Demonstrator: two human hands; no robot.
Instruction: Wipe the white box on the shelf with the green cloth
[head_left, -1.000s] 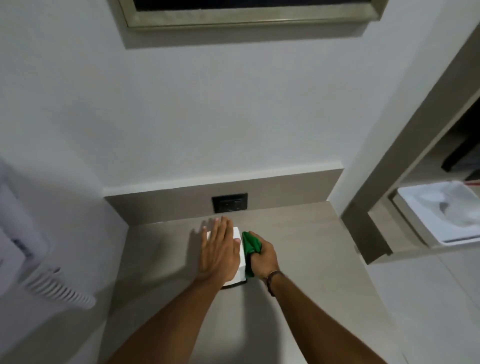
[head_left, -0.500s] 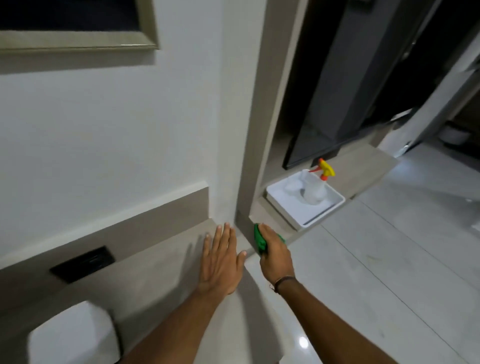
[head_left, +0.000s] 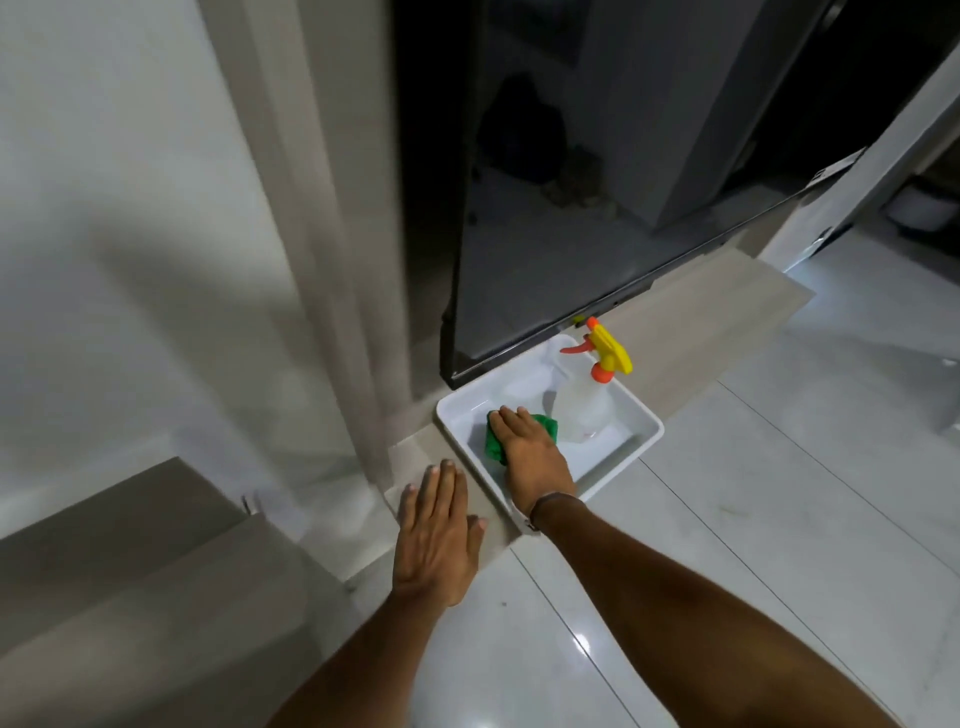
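The green cloth (head_left: 496, 440) lies bunched in a white tray (head_left: 644, 418) that sits on a low wooden ledge. My right hand (head_left: 530, 453) rests flat on top of the cloth inside the tray, fingers stretched over it. My left hand (head_left: 439, 540) hovers open, palm down, over the ledge's near corner, left of the tray, holding nothing. The white box is out of view. The wooden shelf (head_left: 156, 561) it stood on shows at the lower left.
A clear spray bottle (head_left: 587, 405) with a yellow and orange trigger stands in the tray's far side. A large dark panel (head_left: 597, 218) leans behind the tray. A beige pillar (head_left: 332, 260) divides shelf from ledge. Glossy floor tiles (head_left: 779, 493) spread to the right.
My view swung right, away from the white box. My right hand carried the green cloth from the box's side over into the white tray. My left hand came off the box.
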